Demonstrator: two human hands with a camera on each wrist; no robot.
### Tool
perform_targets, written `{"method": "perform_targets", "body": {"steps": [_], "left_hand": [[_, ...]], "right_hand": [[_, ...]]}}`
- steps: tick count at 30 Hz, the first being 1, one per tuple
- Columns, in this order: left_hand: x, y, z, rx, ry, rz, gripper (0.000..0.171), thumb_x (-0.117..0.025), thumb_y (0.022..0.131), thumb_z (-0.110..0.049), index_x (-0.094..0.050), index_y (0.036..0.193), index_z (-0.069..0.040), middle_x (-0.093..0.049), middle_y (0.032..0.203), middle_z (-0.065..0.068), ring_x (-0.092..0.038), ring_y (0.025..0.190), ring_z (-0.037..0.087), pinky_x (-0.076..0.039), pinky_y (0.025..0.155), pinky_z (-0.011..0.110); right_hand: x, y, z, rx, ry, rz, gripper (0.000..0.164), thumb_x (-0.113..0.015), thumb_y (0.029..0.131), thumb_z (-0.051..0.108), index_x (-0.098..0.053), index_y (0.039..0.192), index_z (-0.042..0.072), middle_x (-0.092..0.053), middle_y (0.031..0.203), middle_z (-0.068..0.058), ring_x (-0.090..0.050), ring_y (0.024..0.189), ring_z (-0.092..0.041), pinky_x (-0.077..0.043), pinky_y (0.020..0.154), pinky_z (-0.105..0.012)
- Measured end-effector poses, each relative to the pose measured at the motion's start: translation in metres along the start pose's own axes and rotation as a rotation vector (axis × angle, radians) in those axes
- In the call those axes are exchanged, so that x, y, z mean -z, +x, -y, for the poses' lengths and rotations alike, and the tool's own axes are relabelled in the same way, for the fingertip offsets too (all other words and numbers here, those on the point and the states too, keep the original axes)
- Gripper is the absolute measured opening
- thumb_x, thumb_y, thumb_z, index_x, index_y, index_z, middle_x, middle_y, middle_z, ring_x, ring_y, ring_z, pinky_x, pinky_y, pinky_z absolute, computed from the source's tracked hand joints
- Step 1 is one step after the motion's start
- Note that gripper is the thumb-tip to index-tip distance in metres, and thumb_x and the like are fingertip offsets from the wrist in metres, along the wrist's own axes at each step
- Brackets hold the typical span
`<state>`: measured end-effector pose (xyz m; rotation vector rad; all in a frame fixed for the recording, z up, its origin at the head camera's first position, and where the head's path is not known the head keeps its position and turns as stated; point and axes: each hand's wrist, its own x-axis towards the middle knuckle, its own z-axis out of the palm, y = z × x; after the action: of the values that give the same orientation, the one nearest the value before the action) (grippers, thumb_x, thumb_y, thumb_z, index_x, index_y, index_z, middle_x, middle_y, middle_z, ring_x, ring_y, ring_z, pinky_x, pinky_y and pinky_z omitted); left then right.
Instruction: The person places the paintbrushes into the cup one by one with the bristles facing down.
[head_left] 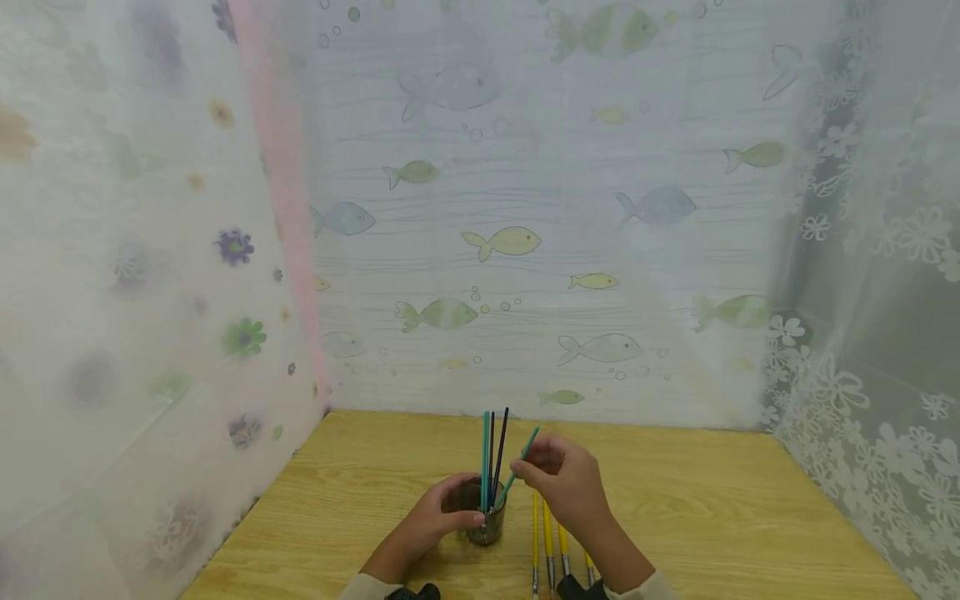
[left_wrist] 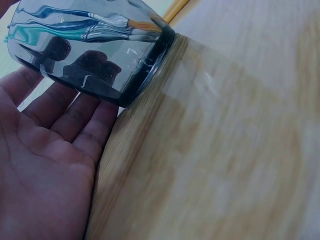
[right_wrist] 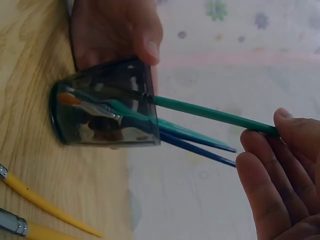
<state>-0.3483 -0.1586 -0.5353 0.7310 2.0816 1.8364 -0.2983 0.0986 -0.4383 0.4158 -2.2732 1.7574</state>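
My left hand [head_left: 427,523] holds a dark tinted glass [head_left: 487,531] on the table, thumb at the near side and fingers round behind. Inside the glass stand several paintbrushes [head_left: 503,442] with teal and dark blue handles, bristles down, as the left wrist view shows through the wall [left_wrist: 107,30]. With thumb and fingertips, my right hand [head_left: 570,487] pinches a green paintbrush [right_wrist: 210,114] near the top of its handle. That brush leans to the right, its lower end inside the glass.
Several yellow-handled paintbrushes [head_left: 548,533] lie side by side on the wooden table [head_left: 360,467], right of the glass and partly under my right forearm. Behind the table hangs a fish-print curtain [head_left: 510,333]; a flower-print sheet [head_left: 150,333] hangs at the left, a lacy one [head_left: 862,400] at the right.
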Motion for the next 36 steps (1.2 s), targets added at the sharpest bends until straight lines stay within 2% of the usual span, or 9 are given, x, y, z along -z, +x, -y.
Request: {"method": "perform_targets", "body": {"steps": [6,13,20,28,36], "left_hand": [[0.001,0.001,0.002,-0.033,-0.014,0.036,0.057,-0.065,0.102,-0.018,-0.045,0.154,-0.006,-0.059,0.145,0.015,-0.062,0.126,0.021,-0.053,0.101,0.029],[0.000,0.002,0.001,-0.061,-0.029,0.092,0.054,-0.063,0.102,-0.014,-0.047,0.152,-0.007,-0.057,0.147,0.018,-0.059,0.130,0.022,-0.050,0.105,0.029],[-0.001,0.001,-0.002,-0.056,0.013,0.081,0.052,-0.063,0.102,-0.015,-0.049,0.151,-0.008,-0.056,0.149,0.016,-0.056,0.134,0.023,-0.047,0.107,0.024],[-0.001,0.001,-0.001,-0.070,0.008,0.101,0.049,-0.063,0.101,-0.013,-0.052,0.148,-0.007,-0.058,0.146,0.017,-0.058,0.133,0.023,-0.047,0.107,0.026],[-0.001,0.002,-0.001,-0.080,0.008,0.097,0.048,-0.065,0.100,-0.014,-0.054,0.147,-0.010,-0.060,0.145,0.012,-0.059,0.132,0.020,-0.047,0.108,0.025]], "right_hand": [[-0.001,0.002,-0.010,-0.036,0.034,0.014,0.029,-0.086,0.086,0.031,-0.075,0.100,0.009,-0.078,0.091,-0.005,-0.076,0.085,-0.023,-0.062,0.074,-0.028],[-0.004,0.005,-0.020,-0.073,0.045,0.032,0.021,-0.083,0.090,0.021,-0.074,0.101,0.006,-0.078,0.091,-0.007,-0.077,0.086,-0.025,-0.063,0.074,-0.029],[-0.005,0.007,-0.027,-0.077,0.007,0.024,0.025,-0.082,0.090,0.022,-0.074,0.103,0.003,-0.078,0.091,-0.005,-0.076,0.082,-0.018,-0.062,0.071,-0.028],[-0.005,0.007,-0.034,-0.088,0.003,0.030,0.024,-0.082,0.090,0.023,-0.074,0.102,0.005,-0.079,0.092,-0.006,-0.076,0.082,-0.018,-0.062,0.071,-0.028],[0.000,0.009,-0.036,-0.101,0.018,0.028,0.034,-0.082,0.090,0.028,-0.075,0.109,0.001,-0.079,0.093,-0.012,-0.077,0.083,-0.021,-0.062,0.071,-0.030]]}}
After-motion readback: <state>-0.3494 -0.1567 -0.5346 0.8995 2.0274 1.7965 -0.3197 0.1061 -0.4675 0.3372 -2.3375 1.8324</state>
